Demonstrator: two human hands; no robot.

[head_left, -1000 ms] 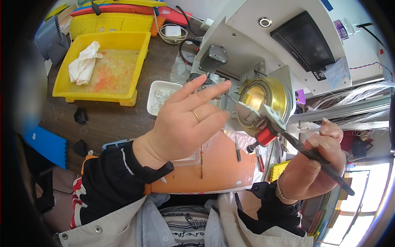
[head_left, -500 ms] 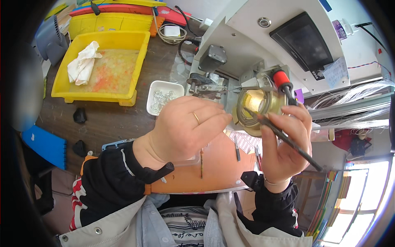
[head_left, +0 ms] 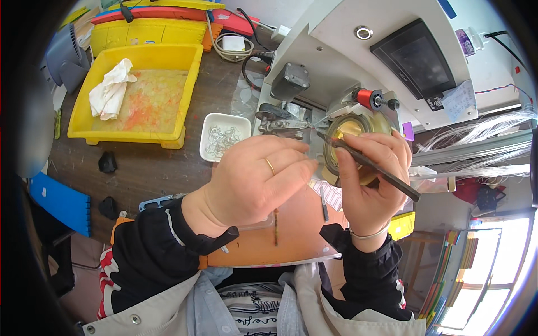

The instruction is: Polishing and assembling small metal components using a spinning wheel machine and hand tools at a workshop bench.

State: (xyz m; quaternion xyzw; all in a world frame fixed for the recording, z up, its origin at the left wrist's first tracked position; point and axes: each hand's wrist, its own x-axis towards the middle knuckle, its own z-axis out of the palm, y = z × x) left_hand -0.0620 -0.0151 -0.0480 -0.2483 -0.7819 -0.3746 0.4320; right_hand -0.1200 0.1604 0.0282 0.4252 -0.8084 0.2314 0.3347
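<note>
My left hand (head_left: 263, 179) is closed in front of a small metal clamp (head_left: 288, 124) on the machine. Its fingertips are hidden behind the knuckles, so what they pinch does not show. Slanting across my right hand (head_left: 372, 185) is a slim dark pointed tool (head_left: 386, 172) that looks like tweezers, gripped between thumb and fingers. Its tip reaches toward the clamp, near the left fingertips. Behind the right hand sits a round, yellowish lit part (head_left: 348, 127) with rings. Just above it, a red spool (head_left: 370, 99) is mounted on a black-ended spindle.
A white dish (head_left: 216, 119) of small clear pieces stands behind my left hand. Further left is a yellow tray (head_left: 190, 84) with a crumpled white cloth (head_left: 112, 92). The machine's grey housing and dark screen (head_left: 412, 59) rise behind. An orange board (head_left: 252, 246) lies below my hands.
My right hand has left the red spool's spindle and moved left and slightly down, bringing the dark tool's tip close to the clamp. The left hand has barely moved.
</note>
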